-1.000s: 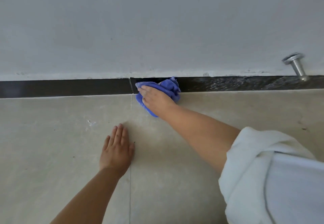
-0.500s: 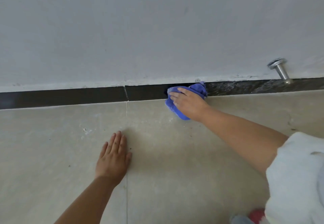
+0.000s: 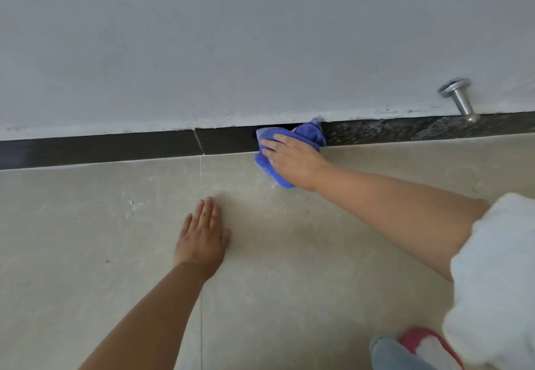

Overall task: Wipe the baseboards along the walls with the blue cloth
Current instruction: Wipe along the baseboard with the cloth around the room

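Nearest you, at the bottom right of the floor (image 3: pixel 289 297), a red slipper (image 3: pixel 425 343) and your white sleeve (image 3: pixel 498 268) show. Further out, your left hand (image 3: pixel 202 236) lies flat on the tile with its fingers straight and close together, propping you and holding nothing. Beyond it, your right hand (image 3: pixel 292 158) presses the blue cloth (image 3: pixel 311 135) against the dark baseboard (image 3: pixel 115 146) where floor meets wall (image 3: pixel 260 36); the fingers lie spread over the bunched cloth, and whether the thumb hooks under it you cannot tell. Part of the cloth trails onto the floor below your palm. Left of the cloth the baseboard looks smooth and dark; to its right it looks mottled, so that stretch probably remains. A metal door stopper (image 3: pixel 457 100) juts out from the far right of that stretch. Wiping that way, your knuckles or the cloth could catch on it. The loose tail could also drag floor grit onto the board.
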### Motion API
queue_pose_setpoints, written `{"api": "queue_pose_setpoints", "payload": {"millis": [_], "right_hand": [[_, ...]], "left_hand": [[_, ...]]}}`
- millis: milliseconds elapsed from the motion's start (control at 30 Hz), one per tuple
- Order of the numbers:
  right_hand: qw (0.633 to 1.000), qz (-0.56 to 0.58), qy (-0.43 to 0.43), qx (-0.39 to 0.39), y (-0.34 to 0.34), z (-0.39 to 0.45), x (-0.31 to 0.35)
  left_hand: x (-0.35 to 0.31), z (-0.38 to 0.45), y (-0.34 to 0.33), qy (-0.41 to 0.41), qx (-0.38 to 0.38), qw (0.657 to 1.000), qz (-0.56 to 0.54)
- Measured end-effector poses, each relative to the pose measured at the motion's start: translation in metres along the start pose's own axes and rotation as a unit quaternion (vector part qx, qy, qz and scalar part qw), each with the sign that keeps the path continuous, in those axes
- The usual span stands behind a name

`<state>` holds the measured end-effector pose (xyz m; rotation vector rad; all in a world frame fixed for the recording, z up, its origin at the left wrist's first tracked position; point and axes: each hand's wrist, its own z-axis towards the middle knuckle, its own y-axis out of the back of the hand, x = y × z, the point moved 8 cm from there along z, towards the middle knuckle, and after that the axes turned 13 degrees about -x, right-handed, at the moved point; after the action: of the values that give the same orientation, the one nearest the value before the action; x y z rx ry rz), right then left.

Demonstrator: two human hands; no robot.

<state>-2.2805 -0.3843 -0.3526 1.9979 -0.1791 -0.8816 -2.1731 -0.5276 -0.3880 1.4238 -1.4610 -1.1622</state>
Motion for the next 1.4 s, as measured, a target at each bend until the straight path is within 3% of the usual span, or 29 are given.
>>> {"api": "queue_pose_setpoints", "payload": {"millis": [167, 267, 467, 700, 867, 933, 1000, 1067, 1267, 1400], "right_hand": [[0.999, -0.008, -0.042, -0.034, 0.001, -0.007, -0.019], [0.996, 0.031, -0.079, 0.003, -0.016, -0.037, -0.041], [0.989, -0.059, -0.091, 0.098, -0.063, -0.101, -0.077], [0.992, -0.082, -0.084, -0.046, -0.061, -0.081, -0.064], [0.992, -0.074, -0.098, -0.036, -0.054, -0.064, -0.064], [0.991, -0.067, -0.115, 0.009, -0.046, -0.069, -0.067], [0.992, -0.079, -0.099, 0.005, -0.06, -0.079, -0.072], [0.99, -0.055, -0.098, 0.081, -0.072, -0.098, -0.078], [0.972, -0.03, -0.177, 0.153, -0.091, -0.142, -0.095], [0.99, 0.007, -0.12, 0.07, -0.067, -0.106, -0.059]], "left_hand": [[0.001, 0.0, 0.002, -0.009, 0.0, 1.0, 0.004], [0.002, 0.0, 0.003, -0.015, 0.004, 1.0, 0.005], [-0.002, 0.007, 0.002, -0.022, 0.0, 1.0, 0.003], [-0.016, 0.01, -0.003, -0.031, -0.006, 0.999, 0.004], [-0.019, 0.009, -0.004, -0.034, -0.009, 0.999, 0.01], [-0.018, 0.01, -0.006, -0.044, -0.014, 0.999, 0.015], [-0.017, 0.011, -0.006, -0.049, -0.025, 0.998, 0.015], [-0.017, 0.012, -0.005, -0.047, -0.03, 0.998, 0.016], [-0.028, 0.017, -0.004, -0.065, -0.058, 0.996, -0.014], [-0.035, 0.021, -0.013, -0.089, -0.084, 0.992, -0.019]]}}
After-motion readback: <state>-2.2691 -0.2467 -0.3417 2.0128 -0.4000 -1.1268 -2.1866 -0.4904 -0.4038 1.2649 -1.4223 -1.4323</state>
